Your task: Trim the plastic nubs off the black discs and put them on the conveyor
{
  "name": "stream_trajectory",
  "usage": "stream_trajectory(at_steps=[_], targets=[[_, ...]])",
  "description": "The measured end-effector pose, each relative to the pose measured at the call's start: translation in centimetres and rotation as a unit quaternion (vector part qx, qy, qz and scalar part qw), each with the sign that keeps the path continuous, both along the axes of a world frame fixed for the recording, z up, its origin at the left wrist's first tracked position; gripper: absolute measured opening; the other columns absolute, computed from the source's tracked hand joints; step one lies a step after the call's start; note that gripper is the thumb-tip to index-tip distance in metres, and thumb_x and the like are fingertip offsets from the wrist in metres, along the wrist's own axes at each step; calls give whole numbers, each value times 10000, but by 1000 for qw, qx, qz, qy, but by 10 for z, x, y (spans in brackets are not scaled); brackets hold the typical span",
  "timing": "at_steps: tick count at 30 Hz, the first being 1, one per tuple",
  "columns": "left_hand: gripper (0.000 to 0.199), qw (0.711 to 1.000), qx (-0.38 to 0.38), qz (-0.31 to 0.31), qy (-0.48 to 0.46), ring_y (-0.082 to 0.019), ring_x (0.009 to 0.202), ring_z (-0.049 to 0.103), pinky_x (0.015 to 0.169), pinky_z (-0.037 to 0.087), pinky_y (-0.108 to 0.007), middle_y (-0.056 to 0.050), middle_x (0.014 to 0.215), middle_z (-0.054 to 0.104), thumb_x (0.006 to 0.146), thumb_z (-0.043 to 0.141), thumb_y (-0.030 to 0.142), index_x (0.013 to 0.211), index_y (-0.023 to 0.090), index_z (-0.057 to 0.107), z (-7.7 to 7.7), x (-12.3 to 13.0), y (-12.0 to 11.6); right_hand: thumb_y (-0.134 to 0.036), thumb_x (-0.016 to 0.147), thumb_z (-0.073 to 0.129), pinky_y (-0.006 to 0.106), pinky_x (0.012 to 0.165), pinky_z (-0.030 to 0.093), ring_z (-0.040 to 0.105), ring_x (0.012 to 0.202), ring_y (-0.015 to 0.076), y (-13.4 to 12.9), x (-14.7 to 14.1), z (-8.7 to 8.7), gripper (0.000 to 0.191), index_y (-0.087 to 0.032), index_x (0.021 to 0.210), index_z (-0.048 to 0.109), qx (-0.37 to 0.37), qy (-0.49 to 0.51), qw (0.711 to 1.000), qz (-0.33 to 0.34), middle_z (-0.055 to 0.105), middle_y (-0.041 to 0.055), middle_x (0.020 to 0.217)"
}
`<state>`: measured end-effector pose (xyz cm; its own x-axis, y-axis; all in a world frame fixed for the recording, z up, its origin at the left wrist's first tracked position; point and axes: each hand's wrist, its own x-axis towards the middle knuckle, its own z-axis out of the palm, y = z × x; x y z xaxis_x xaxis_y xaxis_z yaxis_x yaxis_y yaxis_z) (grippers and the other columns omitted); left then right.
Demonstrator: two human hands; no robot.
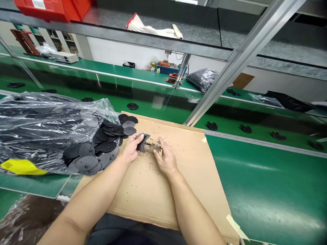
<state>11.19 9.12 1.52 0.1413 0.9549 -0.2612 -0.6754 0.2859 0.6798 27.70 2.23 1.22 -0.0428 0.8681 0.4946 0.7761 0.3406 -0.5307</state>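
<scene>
My left hand (132,147) pinches a bent black rubber disc (142,143), folded into a curve between thumb and fingers. My right hand (166,159) is just to its right, with its fingers closed on a small shiny brass-coloured metal piece (159,148), partly hidden by the fingers. Tiny black specks (150,153) lie scattered on the cardboard sheet (176,190) under both hands. To the left of my left hand is a loose pile of flat black discs (102,144), spilling from a clear plastic bag (43,126).
The cardboard lies on a green conveyor belt (265,187) with a metal side rail. Several black pieces sit on the belts beyond. Aluminium frame bars (245,58) cross the view overhead. A bag of black parts (203,80) and a red case (51,6) are farther away.
</scene>
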Motion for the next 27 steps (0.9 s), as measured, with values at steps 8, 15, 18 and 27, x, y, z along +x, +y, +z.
stream_trajectory(at_steps=[8, 15, 18, 27], targets=[[323, 1000, -15, -20, -8, -79, 569, 587, 564, 516, -197, 15, 724, 657, 585, 842, 227, 837, 162, 650, 4, 1, -1, -311, 876, 522, 358, 866, 485, 618, 889, 223, -3, -2, 6, 428, -170, 1279, 538, 23, -89, 996, 16, 679, 100, 996], [276, 999, -17, -38, -9, -65, 523, 564, 506, 496, -177, 16, 693, 639, 620, 822, 212, 810, 152, 630, 9, 2, -4, -324, 868, 530, 339, 810, 489, 616, 832, 219, -3, -2, 4, 402, -184, 1242, 571, 3, -110, 994, -1, 684, 91, 941], [277, 999, -17, -39, -16, -61, 497, 544, 483, 486, -173, 22, 662, 622, 614, 825, 215, 786, 148, 619, 10, 2, -5, -323, 877, 520, 331, 828, 484, 622, 843, 212, -4, -3, 5, 387, -187, 1235, 574, 13, -103, 995, 4, 688, 87, 949], [268, 999, -20, -36, -9, -70, 521, 555, 526, 504, -187, 27, 643, 597, 633, 814, 227, 796, 155, 614, 8, 1, -4, -318, 886, 507, 322, 827, 489, 627, 861, 209, -5, -4, 6, 368, -194, 1223, 588, 14, -92, 996, -2, 687, 87, 954]])
